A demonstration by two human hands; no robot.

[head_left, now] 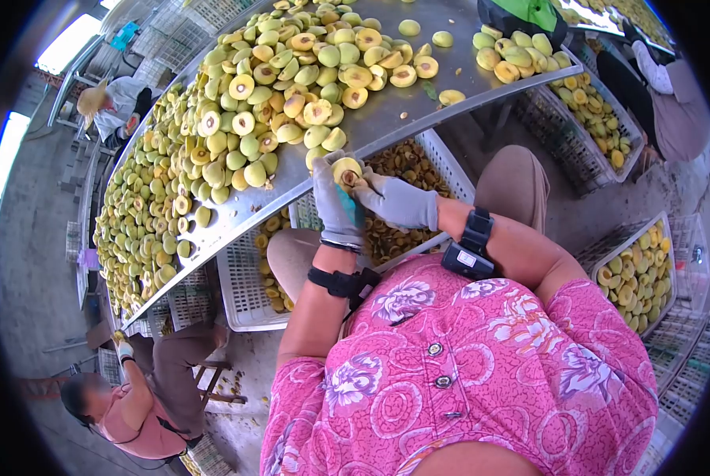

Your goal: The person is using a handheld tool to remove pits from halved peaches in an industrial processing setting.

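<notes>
While both gloved hands work one halved fruit (347, 171) at the steel table's edge (418, 119)

Left hand (335, 208) wraps the half, fingers pressed around it; right hand (398, 202) pinches at its pit, tool unclear. Best to keep the cut face up, over the white crate (240, 293), so the scraps should drop in.

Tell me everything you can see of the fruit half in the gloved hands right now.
The fruit half is yellow, with a brownish pit hollow in its cut face, which is turned up toward the camera. The gloved left hand cups it from below and the gloved right hand touches its side. It sits just off the metal table's edge, above a white crate.
</notes>
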